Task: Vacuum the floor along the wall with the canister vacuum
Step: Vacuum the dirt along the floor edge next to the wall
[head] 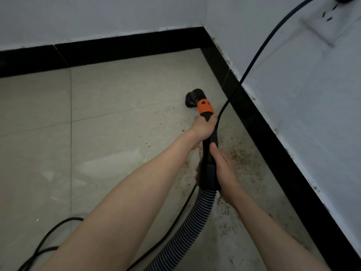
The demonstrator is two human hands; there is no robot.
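A black vacuum wand (209,151) with an orange collar (205,108) points at the floor near the room's corner. Its round black nozzle (193,98) rests on the beige tiles, a short way left of the black skirting (273,137) on the right wall. My left hand (204,127) grips the wand just below the orange collar. My right hand (224,173) holds the lower black handle where the ribbed hose (187,227) joins. Brown dirt specks (240,157) lie scattered on the floor beside the right skirting, mostly under and behind my hands.
A black power cord (259,49) hangs from a wall socket (330,14) at the top right, crosses the skirting and passes the wand. More cord (52,229) loops on the floor at the lower left. The back wall's skirting (117,49) closes the corner.
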